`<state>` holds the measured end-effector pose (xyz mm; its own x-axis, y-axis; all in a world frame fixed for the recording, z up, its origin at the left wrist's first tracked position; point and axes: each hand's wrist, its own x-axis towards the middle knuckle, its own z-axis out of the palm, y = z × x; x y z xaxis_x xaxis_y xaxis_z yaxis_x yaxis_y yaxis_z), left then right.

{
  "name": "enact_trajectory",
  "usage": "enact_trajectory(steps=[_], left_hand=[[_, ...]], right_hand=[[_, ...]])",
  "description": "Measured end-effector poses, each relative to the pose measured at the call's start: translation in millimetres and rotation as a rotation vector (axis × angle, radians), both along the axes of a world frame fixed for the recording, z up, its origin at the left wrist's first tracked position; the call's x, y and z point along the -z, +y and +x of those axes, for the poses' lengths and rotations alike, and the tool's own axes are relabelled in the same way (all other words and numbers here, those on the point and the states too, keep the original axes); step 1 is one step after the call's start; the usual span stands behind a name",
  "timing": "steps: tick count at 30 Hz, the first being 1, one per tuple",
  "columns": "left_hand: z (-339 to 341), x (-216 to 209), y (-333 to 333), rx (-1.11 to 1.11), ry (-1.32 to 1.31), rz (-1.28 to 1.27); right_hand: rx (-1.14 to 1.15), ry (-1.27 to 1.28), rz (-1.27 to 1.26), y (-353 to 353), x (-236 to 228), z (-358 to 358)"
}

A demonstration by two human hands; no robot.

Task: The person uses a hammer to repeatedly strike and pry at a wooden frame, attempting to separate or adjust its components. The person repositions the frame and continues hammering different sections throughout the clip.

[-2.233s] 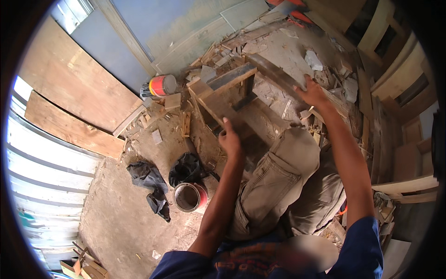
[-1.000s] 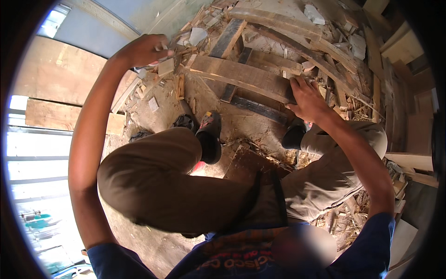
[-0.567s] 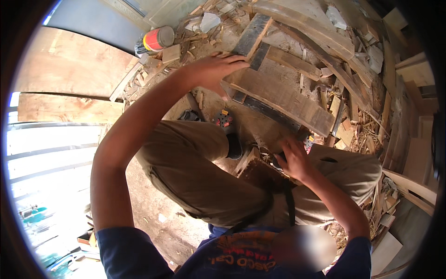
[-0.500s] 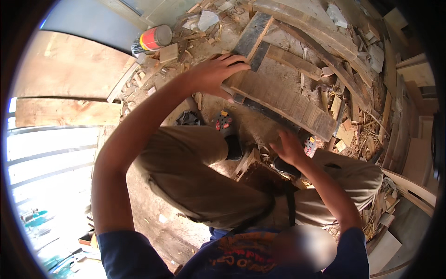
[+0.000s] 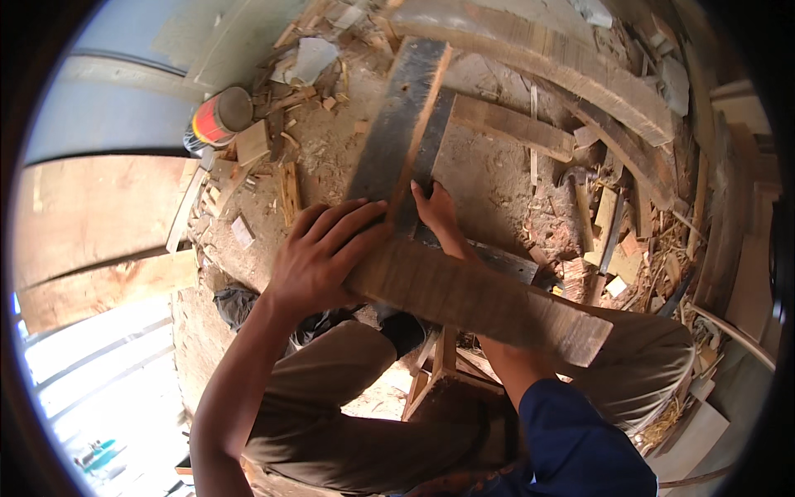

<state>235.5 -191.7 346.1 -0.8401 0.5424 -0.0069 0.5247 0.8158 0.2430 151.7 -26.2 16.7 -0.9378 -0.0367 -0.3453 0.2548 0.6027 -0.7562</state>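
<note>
A wooden frame of brown and blackened boards spans the space above my lap. Its rough brown plank (image 5: 489, 300) lies slantwise nearest me, meeting a wide dark board (image 5: 399, 124) at the left corner. My left hand (image 5: 327, 253) is closed over that corner, fingers on top. Under the brown plank passes my right forearm. My right hand (image 5: 437, 214) shows beyond it, closed at the edge of a narrower dark board (image 5: 431, 145); some of its fingers are hidden. Another dark strip (image 5: 501, 261) shows just behind the plank.
A wooden bar (image 5: 513, 128) lies beyond my right hand. Curved beams (image 5: 546, 45) rest at the far right, beside a hammer (image 5: 575, 176) and scrap wood. A red and yellow can (image 5: 222, 116) lies at the left. Below the plank stands a small wooden box (image 5: 447, 385).
The brown plank has come nearer to me. My left hand has shifted down with the corner. My right hand has gone from the near side to under and beyond the plank.
</note>
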Motion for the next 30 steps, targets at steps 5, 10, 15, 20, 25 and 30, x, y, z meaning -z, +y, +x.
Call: enact_trajectory(steps=[5, 10, 15, 20, 25, 30], left_hand=[[-12, -1, 4, 0.065, 0.120, 0.011], [-14, 1, 1, 0.111, 0.190, 0.005], [-11, 8, 0, 0.100, 0.228, 0.052], [4, 31, -27, -0.097, 0.564, 0.360], [33, 148, -55, -1.223, 0.343, 1.199], [35, 285, -33, -1.375, -0.502, 1.872]], right_hand=[[0.023, 0.006, -0.067, 4, 46, 5], [0.030, -0.024, -0.310, -2, 13, 15], [0.111, 0.093, -0.176, 2, 36, 16], [0.000, -0.017, -0.141, -4, 26, 17], [-0.264, -0.015, -0.104, 30, 5, 18], [-0.418, -0.024, -0.138, 32, -19, 60]])
